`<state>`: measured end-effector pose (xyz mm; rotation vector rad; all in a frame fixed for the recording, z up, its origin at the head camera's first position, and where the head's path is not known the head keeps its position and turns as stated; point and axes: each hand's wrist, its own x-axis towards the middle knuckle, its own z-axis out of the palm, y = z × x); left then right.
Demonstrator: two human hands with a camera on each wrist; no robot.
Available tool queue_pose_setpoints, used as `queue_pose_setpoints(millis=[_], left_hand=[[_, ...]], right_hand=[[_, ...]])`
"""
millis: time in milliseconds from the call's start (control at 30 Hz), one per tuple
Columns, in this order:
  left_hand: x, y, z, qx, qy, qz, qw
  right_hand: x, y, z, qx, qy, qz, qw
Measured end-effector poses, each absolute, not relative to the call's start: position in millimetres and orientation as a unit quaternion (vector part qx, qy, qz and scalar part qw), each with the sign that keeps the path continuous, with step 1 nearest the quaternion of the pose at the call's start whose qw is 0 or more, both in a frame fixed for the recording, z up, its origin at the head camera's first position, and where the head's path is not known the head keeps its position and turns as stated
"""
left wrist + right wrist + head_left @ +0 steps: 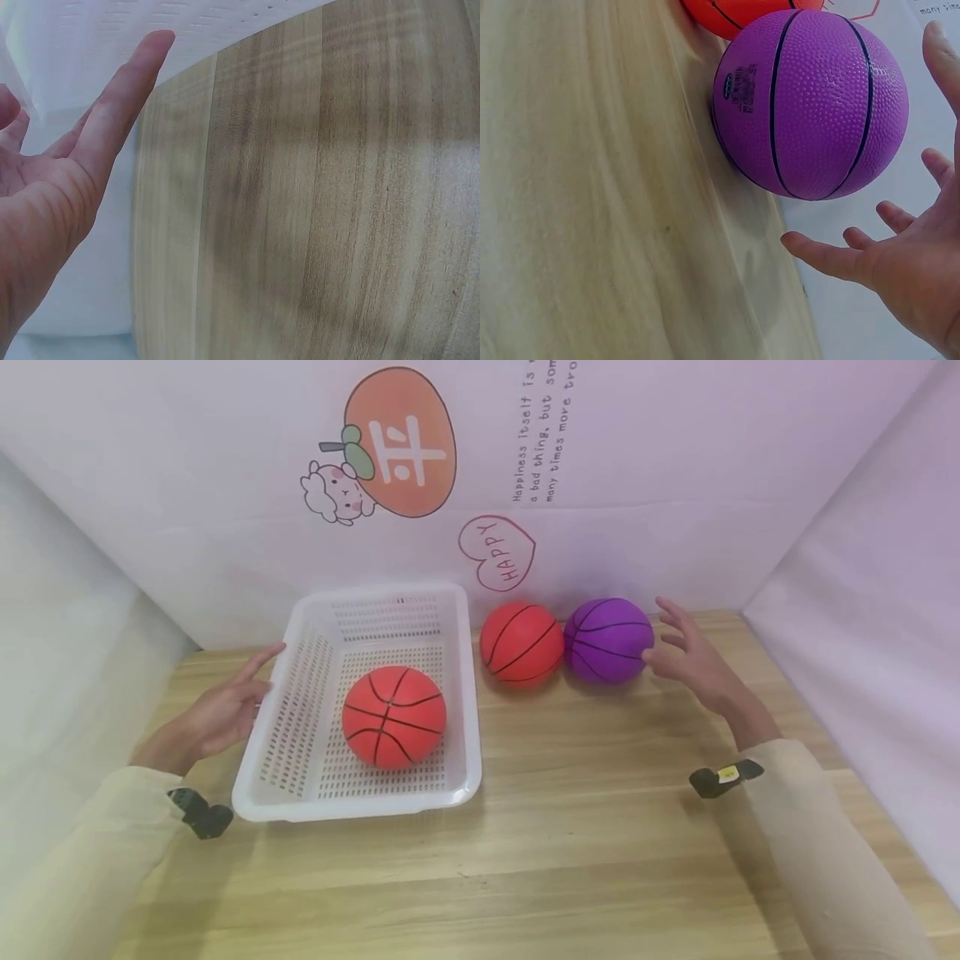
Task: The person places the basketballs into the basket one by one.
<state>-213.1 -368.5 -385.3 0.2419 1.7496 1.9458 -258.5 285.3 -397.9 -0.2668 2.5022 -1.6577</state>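
A white plastic basket (468, 727) with slotted walls stands left of the middle on the wooden table. Inside it lies a red toy basketball (393, 717) with black lines. My left hand (225, 710) is at the basket's left side, its index finger stretched along the rim; the left wrist view has this hand (67, 172) beside the slotted wall. A purple toy basketball (609, 641) sits at the back, close against a second red basketball (522, 644). Just right of the purple ball, my right hand (693, 664) holds nothing, its fingers spread, as the right wrist view confirms.
The wooden table (570, 843) ends at a white back cloth (637, 543) printed with a cartoon fruit and lettering. More white cloth hangs at the left (67, 610) and right (870, 593) sides. The two balls outside the basket are close to the back cloth.
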Motion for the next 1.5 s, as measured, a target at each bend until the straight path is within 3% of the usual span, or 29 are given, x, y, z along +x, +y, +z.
queue_pose_setpoints(millis=[1500], left_hand=[[-212,-367,-382,0.075,0.668,0.697,0.251]], right_hand=[[-282,245,-413,-0.054,0.812,-0.578,0.061]])
